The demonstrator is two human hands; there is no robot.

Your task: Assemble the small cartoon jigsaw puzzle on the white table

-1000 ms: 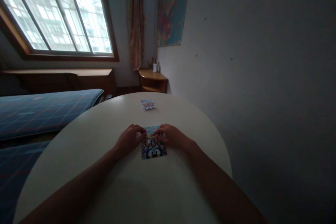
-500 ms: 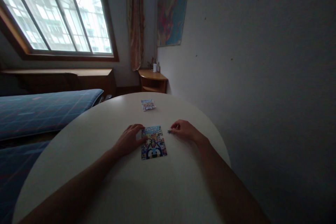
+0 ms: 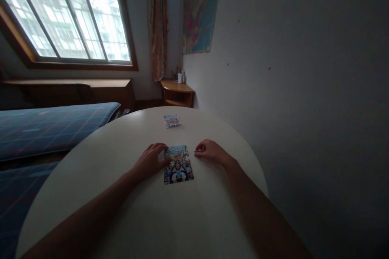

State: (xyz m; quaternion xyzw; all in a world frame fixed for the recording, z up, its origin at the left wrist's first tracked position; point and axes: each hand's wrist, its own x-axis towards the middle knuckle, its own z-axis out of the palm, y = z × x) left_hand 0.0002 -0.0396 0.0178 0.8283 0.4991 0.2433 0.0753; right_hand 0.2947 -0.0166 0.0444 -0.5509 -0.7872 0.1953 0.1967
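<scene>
A colourful jigsaw puzzle [image 3: 178, 172] with a blue cartoon dog's face lies flat on the white round table [image 3: 146, 214]. A small gap shows at its upper right edge. My left hand [image 3: 152, 158] rests at the puzzle's left side, fingers apart, with thumb and fingertips touching its edge. Just right of the gap, my right hand [image 3: 209, 151] pinches a small puzzle piece [image 3: 196, 151] between thumb and fingers, which cover most of it. The piece is apart from the puzzle.
Farther back on the table lies a small printed sheet or packet [image 3: 172, 120]. A blue plaid mattress [image 3: 54, 129] stands beyond the left edge, and a white wall [image 3: 288, 89] runs along the right. A wooden corner shelf [image 3: 178, 86] stands behind the table.
My right hand has shifted slightly left and closed further over the puzzle piece, so less of it shows. The left hand and the puzzle stay in place.
</scene>
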